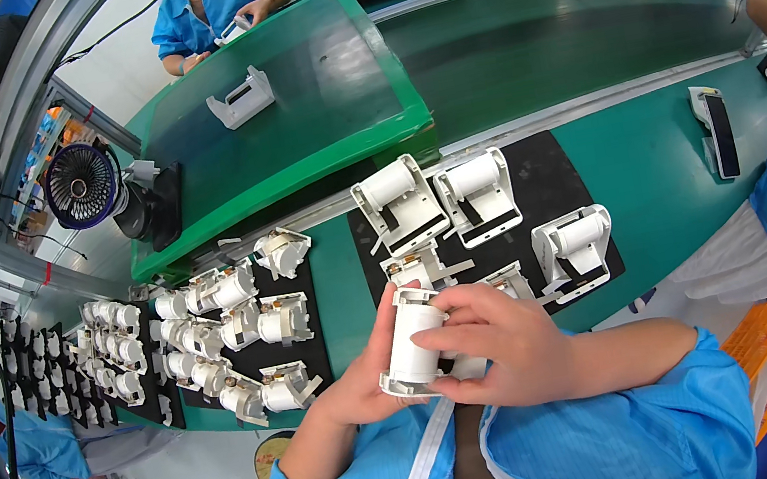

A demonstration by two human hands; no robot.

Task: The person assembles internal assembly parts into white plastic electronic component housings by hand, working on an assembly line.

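Note:
Between my two hands sits a white plastic roller unit [415, 341], a cylinder set in a bracket-like frame, held tilted close to my chest. My left hand [362, 380] is wrapped round its left side and underside. From the right, my right hand [502, 341] grips it, fingers across the cylinder and thumb near its lower end. Just beyond the hands, on a black mat [540, 175], stand similar white units: one at the far left [398, 205], another beside it [478, 195] and one to the right [576, 248]. Partly hidden behind my hands is a unit with a metal strip [419, 267].
Rows of white units [234, 315] lie on black mats at left. A desk fan [82, 186] stands by a green-edged raised board [314, 68] bearing a white frame [241, 98]. A black-and-white device [716, 131] lies at right. Co-workers in blue sit across and beside.

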